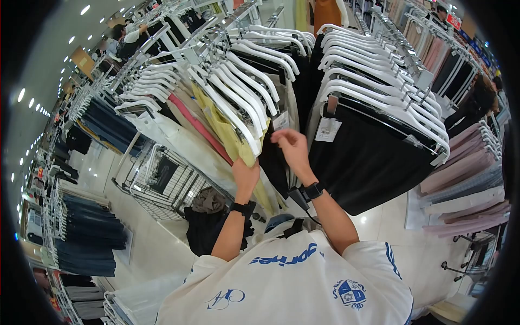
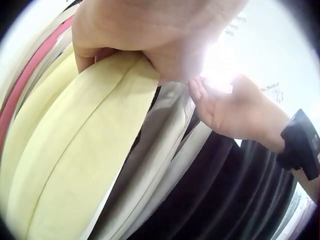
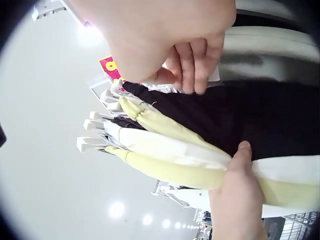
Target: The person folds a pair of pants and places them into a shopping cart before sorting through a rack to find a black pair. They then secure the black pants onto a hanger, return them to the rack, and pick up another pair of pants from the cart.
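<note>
Yellow trousers [image 1: 214, 111] hang on white hangers [image 1: 238, 100] at the rack's centre. My left hand [image 1: 246, 176] grips their edge near the hanger ends; in the left wrist view its fingers curl behind the yellow cloth [image 2: 75, 145]. Seen from the right wrist, the left hand [image 3: 237, 195] holds yellow and white garments [image 3: 175, 150], its thumb against black cloth [image 3: 280, 120]. My right hand [image 1: 295, 154] is raised just right of the yellow trousers, beside a dark garment, fingers loosely bent with nothing visible in them. A white tag [image 1: 281, 121] hangs just above it.
Black garments [image 1: 363, 157] on white hangers fill the rack to the right, with a white tag [image 1: 328, 130]. A wire cart [image 1: 162, 181] stands at left below white trousers [image 1: 179, 138]. Dark jeans [image 1: 86, 233] hang far left, pink garments [image 1: 460, 162] far right. People stand in the background.
</note>
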Available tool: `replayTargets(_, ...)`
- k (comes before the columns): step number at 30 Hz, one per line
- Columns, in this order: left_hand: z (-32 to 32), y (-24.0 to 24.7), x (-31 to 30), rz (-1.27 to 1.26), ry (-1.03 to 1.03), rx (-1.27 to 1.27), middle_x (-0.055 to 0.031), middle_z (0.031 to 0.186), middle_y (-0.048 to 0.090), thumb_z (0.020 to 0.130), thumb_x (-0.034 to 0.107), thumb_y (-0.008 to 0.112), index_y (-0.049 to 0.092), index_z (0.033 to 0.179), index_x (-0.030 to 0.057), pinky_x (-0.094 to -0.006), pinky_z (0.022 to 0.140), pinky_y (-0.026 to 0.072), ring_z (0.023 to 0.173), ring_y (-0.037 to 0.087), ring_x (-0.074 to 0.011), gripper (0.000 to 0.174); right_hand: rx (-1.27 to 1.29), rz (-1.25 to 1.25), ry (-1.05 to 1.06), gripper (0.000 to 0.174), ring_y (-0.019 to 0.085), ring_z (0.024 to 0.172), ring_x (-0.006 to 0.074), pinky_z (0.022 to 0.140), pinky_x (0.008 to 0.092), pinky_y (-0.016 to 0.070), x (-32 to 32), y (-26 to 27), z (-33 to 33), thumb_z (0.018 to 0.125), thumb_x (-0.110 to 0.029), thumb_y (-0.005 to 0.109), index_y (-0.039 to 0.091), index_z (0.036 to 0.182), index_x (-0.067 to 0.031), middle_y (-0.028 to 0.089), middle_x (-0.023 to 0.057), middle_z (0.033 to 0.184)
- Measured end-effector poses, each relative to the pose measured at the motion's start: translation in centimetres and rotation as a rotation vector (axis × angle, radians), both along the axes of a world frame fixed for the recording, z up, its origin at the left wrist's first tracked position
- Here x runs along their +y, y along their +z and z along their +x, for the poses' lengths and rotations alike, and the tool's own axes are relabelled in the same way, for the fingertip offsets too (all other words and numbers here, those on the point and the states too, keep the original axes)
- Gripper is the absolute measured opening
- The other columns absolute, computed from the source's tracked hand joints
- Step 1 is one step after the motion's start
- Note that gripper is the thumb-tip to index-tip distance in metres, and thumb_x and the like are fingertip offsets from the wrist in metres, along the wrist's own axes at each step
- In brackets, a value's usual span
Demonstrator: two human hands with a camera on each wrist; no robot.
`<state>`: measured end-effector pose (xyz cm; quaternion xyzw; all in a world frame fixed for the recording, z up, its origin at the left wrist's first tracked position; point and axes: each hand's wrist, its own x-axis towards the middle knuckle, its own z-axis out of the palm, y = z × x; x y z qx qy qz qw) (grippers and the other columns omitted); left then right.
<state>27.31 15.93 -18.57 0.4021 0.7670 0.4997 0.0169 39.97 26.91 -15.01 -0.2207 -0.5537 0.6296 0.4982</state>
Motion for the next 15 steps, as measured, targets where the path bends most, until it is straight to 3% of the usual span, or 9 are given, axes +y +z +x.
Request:
replayTargets(3,-0.1,0.1,-0.6,0.071,0.013,-0.051,-0.0234,0.097,0.073,0.086,0.007,0.067,0.069,0.107,-0.0037,-0.0419,0.082,0.0530,0.098,0.069,-0.0404,0.024,-0.180,0.190,-0.364,0.020,0.065,0.107,0.0232,0.088,0.0336,0.0523,1.4,0.0,0.9,0.085,-0.003,0.063,0.070,0.105,-0.0015,0.066,0.0145,0.118)
replayTargets(4,-0.5,-0.4,-0.8,0.069,0.008,-0.047,-0.0240,0.098,0.072,0.085,0.009,0.068,0.068,0.110,-0.0019,-0.0436,0.082,0.0533,0.099,0.068,-0.0421,0.027,-0.181,0.190,-0.363,0.020,0.065,0.107,0.0232,0.088,0.0336,0.0523,1.8,-0.1,1.1,0.085,-0.003,0.063,0.070,0.105,-0.0015,0.066,0.0145,0.118)
replayTargets(6,-0.9,-0.7,-1.4,0.069,0.007,-0.041,-0.0245,0.100,0.071,0.084,0.010,0.069,0.068,0.112,0.0000,-0.0453,0.082,0.0537,0.100,0.067,-0.0437,0.030,-0.308,0.298,-0.428,0.029,0.059,0.118,0.0304,0.098,0.0377,0.0473,2.6,-0.5,1.0,0.082,-0.011,0.066,0.070,0.110,-0.0051,0.058,0.0173,0.132)
replayTargets(9,-0.9,0.0,-2.1,0.005,0.037,-0.062,-0.0245,0.101,0.071,0.084,0.011,0.069,0.067,0.113,-0.0003,-0.0450,0.083,0.0535,0.100,0.067,-0.0433,0.031,-0.393,0.323,-0.278,0.032,0.058,0.117,0.0237,0.100,0.0346,0.0434,4.0,-2.1,0.6,0.085,-0.015,0.067,0.068,0.115,-0.0029,0.059,0.0122,0.130)
replayTargets(13,-0.4,0.7,-2.3,-0.026,0.052,-0.045,-0.0250,0.100,0.071,0.086,0.012,0.067,0.068,0.111,-0.0019,-0.0444,0.083,0.0531,0.100,0.067,-0.0433,0.029,-0.385,0.250,-0.147,0.033,0.061,0.108,0.0191,0.095,0.0325,0.0465,3.7,-2.3,0.2,0.086,-0.014,0.067,0.067,0.116,-0.0011,0.065,0.0108,0.119)
replayTargets(15,-0.2,1.1,-2.2,-0.017,0.052,-0.024,-0.0257,0.099,0.071,0.087,0.013,0.066,0.068,0.109,-0.0034,-0.0436,0.083,0.0526,0.100,0.068,-0.0430,0.027,-0.309,0.070,-0.043,0.031,0.068,0.092,0.0222,0.085,0.0342,0.0519,3.3,-2.5,0.1,0.083,-0.015,0.068,0.070,0.109,-0.0001,0.072,0.0148,0.102)
